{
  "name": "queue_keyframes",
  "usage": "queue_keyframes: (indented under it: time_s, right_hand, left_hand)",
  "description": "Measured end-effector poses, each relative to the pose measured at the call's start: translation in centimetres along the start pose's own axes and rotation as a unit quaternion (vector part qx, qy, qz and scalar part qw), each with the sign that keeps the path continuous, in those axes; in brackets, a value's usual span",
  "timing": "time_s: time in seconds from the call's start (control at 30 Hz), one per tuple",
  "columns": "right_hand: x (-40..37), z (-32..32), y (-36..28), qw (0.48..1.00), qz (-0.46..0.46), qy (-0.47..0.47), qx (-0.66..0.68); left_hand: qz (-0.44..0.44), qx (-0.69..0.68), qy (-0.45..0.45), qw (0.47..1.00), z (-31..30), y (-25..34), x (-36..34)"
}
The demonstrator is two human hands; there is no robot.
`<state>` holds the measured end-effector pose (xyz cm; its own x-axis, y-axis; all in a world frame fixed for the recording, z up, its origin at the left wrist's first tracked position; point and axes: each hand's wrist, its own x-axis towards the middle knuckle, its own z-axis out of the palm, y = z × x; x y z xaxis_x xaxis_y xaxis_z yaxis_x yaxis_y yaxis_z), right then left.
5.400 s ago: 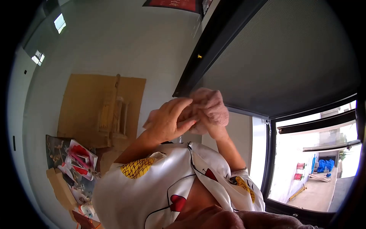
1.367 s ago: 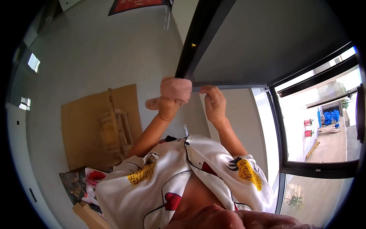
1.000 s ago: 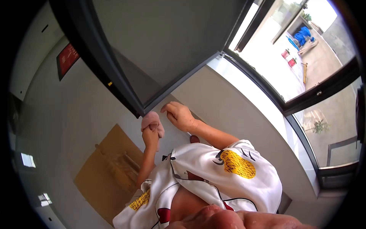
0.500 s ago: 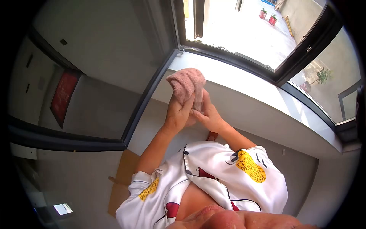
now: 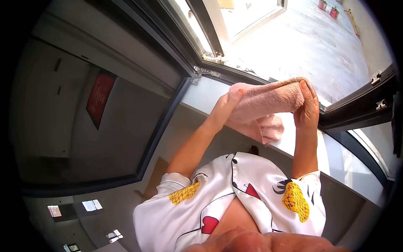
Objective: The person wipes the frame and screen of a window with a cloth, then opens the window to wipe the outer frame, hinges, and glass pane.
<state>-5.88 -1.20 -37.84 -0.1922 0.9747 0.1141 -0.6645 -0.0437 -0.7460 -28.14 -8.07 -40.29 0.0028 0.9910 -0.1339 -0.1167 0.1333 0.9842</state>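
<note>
A pink towel (image 5: pixel 268 101) is stretched between my two hands, above the white windowsill (image 5: pixel 210 92). My left hand (image 5: pixel 226 107) grips its left end, with the thumb lying on top of the cloth. At the other end, my right hand (image 5: pixel 308 105) pinches the towel's upper right corner, where the cloth looks greyish with dirt. A loose fold of the towel hangs below, over the sill's near edge. The fingers behind the cloth are hidden.
An open window sash (image 5: pixel 163 122) with dark glass stands at the left. The dark window frame (image 5: pixel 235 71) runs behind the sill, with a metal hinge (image 5: pixel 197 75) at its corner. Outside are red plant pots (image 5: pixel 334 13) on a pale paved floor.
The towel was bunched up in both hands; now it is spread out between them. My hands have moved apart and to the right, and my view has shifted.
</note>
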Motion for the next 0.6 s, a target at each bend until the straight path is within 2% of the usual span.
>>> queue_keyframes:
  time_s: [0.03,0.13,0.17,0.2,0.27,0.3,0.37,0.4,0.43,0.5,0.53,0.6]
  right_hand:
    - [0.9,-2.0,0.8,0.998,0.011,-0.06,0.033]
    - [3.8,-2.7,3.1,0.996,0.076,-0.056,-0.007]
    - [5.3,-3.9,4.4,0.99,0.091,-0.088,-0.069]
    - [6.9,-5.7,6.1,0.963,0.096,-0.123,-0.221]
    - [6.7,-4.4,6.6,0.898,0.057,-0.116,-0.421]
    - [6.7,-3.5,6.2,0.906,0.046,-0.143,-0.396]
    - [6.0,-0.1,4.9,0.901,0.026,-0.288,-0.324]
    - [5.7,1.4,5.7,0.885,0.012,-0.362,-0.293]
    - [5.4,2.9,7.8,0.866,-0.046,-0.408,-0.285]
    - [5.1,6.1,11.2,0.92,-0.058,-0.354,-0.159]
    - [5.8,7.4,12.5,0.939,-0.056,-0.32,-0.113]
    - [7.6,10.5,12.8,0.95,-0.013,-0.298,-0.093]
  left_hand:
    - [-0.026,-0.043,-0.003,0.999,-0.1,-0.9,0.0]
    - [-0.018,-0.1,0.053,0.993,-1.0,0.3,-0.1]
    - [-0.005,-0.171,0.069,0.983,-1.9,0.8,-0.1]
    - [0.023,-0.121,0.084,0.989,-2.5,1.4,-0.1]
    - [0.088,-0.02,0.11,0.99,-3.1,2.8,0.2]
    - [0.119,0.038,0.096,0.987,-3.2,4.0,0.5]
    - [0.122,0.114,0.104,0.98,-2.9,5.5,1.3]
    - [0.126,0.16,0.096,0.974,-3.4,6.1,1.6]
    - [0.125,0.201,0.09,0.967,-3.7,6.9,1.6]
    - [0.134,0.289,0.087,0.944,-4.2,8.9,1.2]
    - [0.207,0.394,0.107,0.889,-4.9,10.6,0.9]
    - [0.331,0.578,0.141,0.733,-6.6,14.5,-0.8]
